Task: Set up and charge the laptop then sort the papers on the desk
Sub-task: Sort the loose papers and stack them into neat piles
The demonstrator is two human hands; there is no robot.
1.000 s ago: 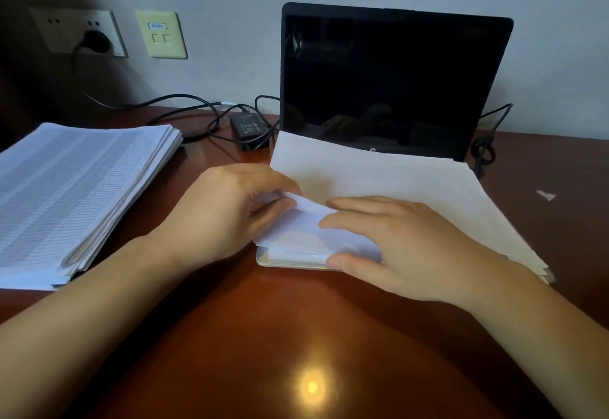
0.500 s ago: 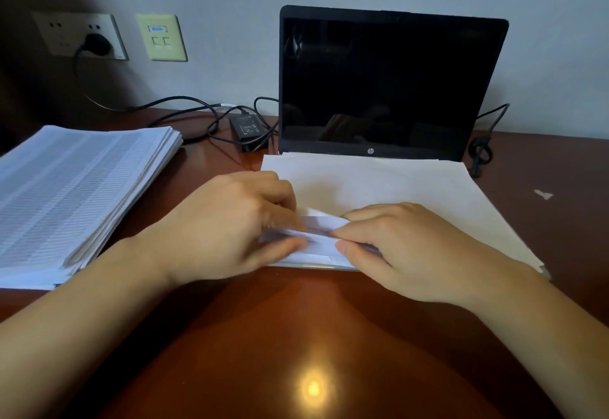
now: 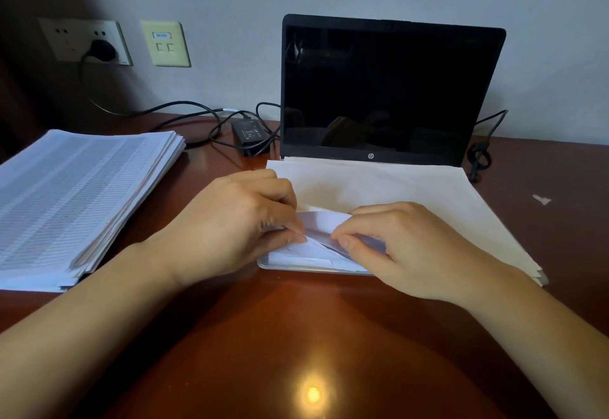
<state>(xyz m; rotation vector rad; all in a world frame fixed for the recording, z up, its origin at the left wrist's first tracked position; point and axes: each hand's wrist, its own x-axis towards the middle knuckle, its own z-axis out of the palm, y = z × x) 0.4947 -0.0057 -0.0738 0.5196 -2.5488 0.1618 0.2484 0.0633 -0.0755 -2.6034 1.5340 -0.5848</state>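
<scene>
Between left hand [image 3: 230, 224] and right hand [image 3: 405, 250], both pinching it, a sheet [image 3: 324, 221] is raised at its corner, probably to peel it off the papers [image 3: 379, 188] beneath. Behind the grip stands the laptop [image 3: 389, 89], screen dark.

Dim indoor light. A warm overhead lamp glints on the glossy bench [image 3: 313, 394] at lower centre; deep shadow fills the upper left; wide-angle distortion bows the edges; focus stays sharp.
</scene>
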